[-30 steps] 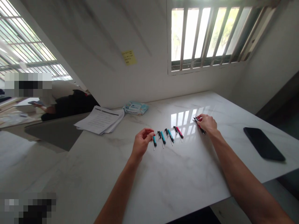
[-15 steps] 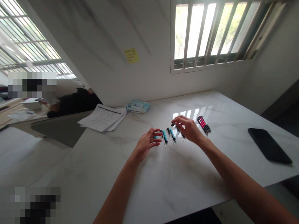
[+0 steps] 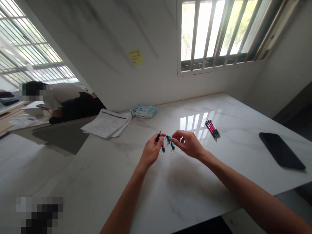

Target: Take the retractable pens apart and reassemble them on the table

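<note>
My left hand [image 3: 152, 151] is closed around a short black pen part [image 3: 158, 136], its thin tip pointing up. Just right of it, my right hand [image 3: 191, 144] hovers low over the table, thumb and fingertips curled close together. Whatever may be in that pinch is hidden. Between the hands lie a teal pen barrel [image 3: 172, 145], a black pen piece [image 3: 168, 139] and a white refill [image 3: 171, 149]. Another teal barrel [image 3: 163, 149] with its refill [image 3: 162, 153] is partly covered by my left fingers. My right hand hides other parts beneath it.
Several red and black pens [image 3: 212, 130] lie side by side to the right. Farther right is a black phone [image 3: 282, 150]. Papers [image 3: 107, 123] and a wipes pack [image 3: 143, 111] sit by the wall. A person [image 3: 68, 97] sits beyond the grey divider [image 3: 63, 136].
My left hand, earlier with spread fingers, now grips a black pen part. My right hand has moved left and down, nearer the left one, covering the right-hand pen parts.
</note>
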Available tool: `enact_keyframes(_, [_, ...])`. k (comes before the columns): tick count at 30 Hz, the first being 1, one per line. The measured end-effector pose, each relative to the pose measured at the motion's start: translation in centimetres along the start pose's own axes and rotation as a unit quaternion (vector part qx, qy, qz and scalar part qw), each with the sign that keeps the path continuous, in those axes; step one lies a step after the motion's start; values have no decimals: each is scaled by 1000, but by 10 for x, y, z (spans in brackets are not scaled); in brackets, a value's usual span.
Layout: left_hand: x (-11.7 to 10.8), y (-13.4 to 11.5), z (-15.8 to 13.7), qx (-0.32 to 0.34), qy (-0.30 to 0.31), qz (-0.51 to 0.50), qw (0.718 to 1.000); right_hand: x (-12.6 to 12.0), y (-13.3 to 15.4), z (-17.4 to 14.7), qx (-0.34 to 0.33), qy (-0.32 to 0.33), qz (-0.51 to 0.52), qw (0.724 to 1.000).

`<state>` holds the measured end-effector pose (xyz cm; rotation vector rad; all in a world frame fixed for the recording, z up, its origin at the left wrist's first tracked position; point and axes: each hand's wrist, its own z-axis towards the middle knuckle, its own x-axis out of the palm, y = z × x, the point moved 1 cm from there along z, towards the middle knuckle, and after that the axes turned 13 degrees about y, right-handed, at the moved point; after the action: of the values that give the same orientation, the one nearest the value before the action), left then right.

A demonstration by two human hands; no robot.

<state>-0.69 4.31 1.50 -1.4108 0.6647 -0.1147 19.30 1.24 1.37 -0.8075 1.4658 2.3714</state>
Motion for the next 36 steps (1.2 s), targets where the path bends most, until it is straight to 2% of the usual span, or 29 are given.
enact_keyframes(3, [8,-10,-7,29,30,191,981,0,-6,2,55,12,-1,998])
enact_keyframes(6, [16,-13,-10,63,76,257,961,5,-13,3,85,34,2,996])
enact_keyframes(9, [18,-10,-9,79,97,264,957,8,-17,4,94,44,33,994])
enact_keyframes(14, [12,-7,-7,67,63,237,967,4,-24,6,102,44,79,991])
enact_keyframes(19, [9,-7,-7,71,60,253,963,3,-26,7,101,65,126,985])
enact_keyframes(23, [7,-9,-7,83,19,250,964,-2,-25,7,95,67,122,986])
enact_keyframes(27, [4,-10,-7,83,-13,241,967,-7,-25,7,92,84,160,979])
enact_keyframes(36, [4,-7,-7,67,22,248,966,-4,-24,6,77,81,131,985])
